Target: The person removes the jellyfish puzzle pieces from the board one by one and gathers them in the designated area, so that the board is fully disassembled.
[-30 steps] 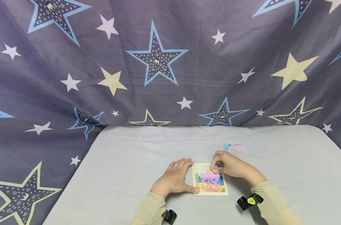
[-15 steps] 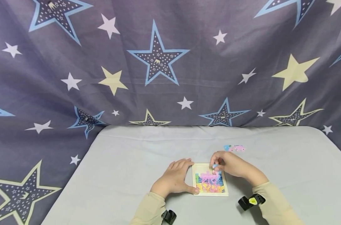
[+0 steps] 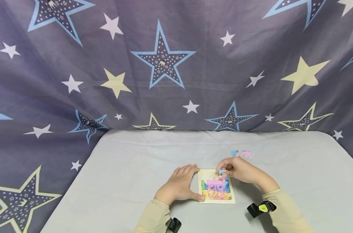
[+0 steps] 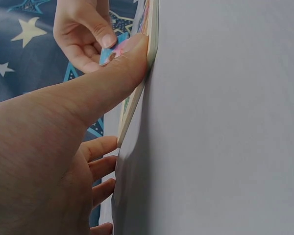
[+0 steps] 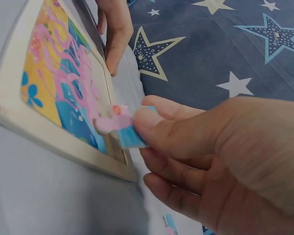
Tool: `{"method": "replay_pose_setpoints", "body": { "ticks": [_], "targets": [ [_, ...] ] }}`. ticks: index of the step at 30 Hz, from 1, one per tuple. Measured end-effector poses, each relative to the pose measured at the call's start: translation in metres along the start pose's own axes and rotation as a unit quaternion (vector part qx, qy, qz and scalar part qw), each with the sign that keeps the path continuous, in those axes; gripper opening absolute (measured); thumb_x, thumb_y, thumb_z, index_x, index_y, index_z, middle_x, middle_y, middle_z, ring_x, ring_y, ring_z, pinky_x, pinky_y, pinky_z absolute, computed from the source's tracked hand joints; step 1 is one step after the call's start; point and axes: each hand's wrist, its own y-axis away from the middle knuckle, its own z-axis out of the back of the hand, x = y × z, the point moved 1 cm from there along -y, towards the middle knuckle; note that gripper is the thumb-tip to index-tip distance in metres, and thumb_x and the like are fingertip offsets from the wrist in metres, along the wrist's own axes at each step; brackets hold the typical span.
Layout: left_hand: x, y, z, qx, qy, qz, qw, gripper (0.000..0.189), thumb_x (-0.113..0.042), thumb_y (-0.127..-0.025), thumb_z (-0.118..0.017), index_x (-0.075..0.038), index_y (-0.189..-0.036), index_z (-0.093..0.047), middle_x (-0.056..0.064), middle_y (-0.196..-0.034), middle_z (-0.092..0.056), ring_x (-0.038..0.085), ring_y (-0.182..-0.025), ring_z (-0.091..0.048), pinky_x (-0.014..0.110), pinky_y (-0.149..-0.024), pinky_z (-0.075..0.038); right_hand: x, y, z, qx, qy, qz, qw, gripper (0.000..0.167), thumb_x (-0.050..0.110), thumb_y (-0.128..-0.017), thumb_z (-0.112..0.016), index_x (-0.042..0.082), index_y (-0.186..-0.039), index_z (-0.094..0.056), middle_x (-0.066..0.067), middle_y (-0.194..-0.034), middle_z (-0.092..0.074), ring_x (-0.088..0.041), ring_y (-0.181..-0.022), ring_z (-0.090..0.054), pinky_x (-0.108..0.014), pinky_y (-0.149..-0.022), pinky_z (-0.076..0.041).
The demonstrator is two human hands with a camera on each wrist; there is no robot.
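A small wooden puzzle tray (image 3: 217,202) lies on the bed-like surface, its lower part filled with pink, blue and yellow pieces. Bare pale wood shows in its upper part. My left hand (image 3: 178,185) spans the tray's left side, thumb pressing on the near corner and straight fingertips at the far corner. Between thumb and fingers, my right hand (image 3: 242,170) pinches a puzzle piece (image 5: 126,129), blue with a pink figure on it. That piece is over the tray's upper right, tilted, its lower end right at the laid pieces.
Loose puzzle pieces (image 3: 247,154), pink and blue, lie behind the right hand. A pale grey cloth (image 3: 130,181) covers the surface. At its back hangs a dark curtain (image 3: 176,103) with stars. Black bands with small devices sit on both wrists.
The right hand has turned the pinched piece so that more of its blue and pink face shows, and shifted it slightly left. The left hand has stayed on the tray.
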Motion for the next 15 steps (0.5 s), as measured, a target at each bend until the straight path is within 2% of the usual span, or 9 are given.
{"method": "replay_pose_setpoints", "body": {
  "ticks": [3, 8, 15],
  "targets": [
    [-0.001, 0.001, 0.001, 0.001, -0.002, 0.001, 1.0, 0.102, -0.051, -0.084, -0.095, -0.008, -0.163, -0.046, 0.012, -0.175, -0.038, 0.035, -0.163, -0.032, 0.06, -0.134, -0.022, -0.002, 0.001, 0.003, -0.019, 0.002, -0.001, 0.9998, 0.016, -0.002, -0.094, -0.082, -0.001, -0.109, -0.078, 0.004, -0.088, -0.073, -0.005, -0.079, -0.06, -0.025, -0.069, -0.054],
    [0.003, -0.002, -0.002, 0.002, 0.002, -0.004, 1.0, 0.103, -0.051, -0.084, -0.095, -0.007, -0.163, -0.046, 0.014, -0.175, -0.038, 0.036, -0.163, -0.032, 0.06, -0.134, -0.022, -0.006, 0.002, 0.008, -0.047, 0.002, -0.006, 0.9989, 0.02, -0.003, -0.095, -0.081, -0.005, -0.114, -0.075, 0.003, -0.089, -0.069, -0.006, -0.08, -0.06, -0.026, -0.069, -0.054],
    [0.014, -0.009, -0.011, -0.006, 0.01, -0.003, 0.9999, 0.104, -0.052, -0.083, -0.095, -0.01, -0.164, -0.045, 0.011, -0.176, -0.037, 0.033, -0.164, -0.03, 0.057, -0.136, -0.019, -0.012, 0.005, 0.017, -0.087, 0.008, -0.015, 0.9961, 0.012, 0.0, -0.096, -0.082, 0.001, -0.105, -0.075, 0.004, -0.088, -0.07, -0.008, -0.078, -0.06, -0.027, -0.071, -0.055]
  ]
}}
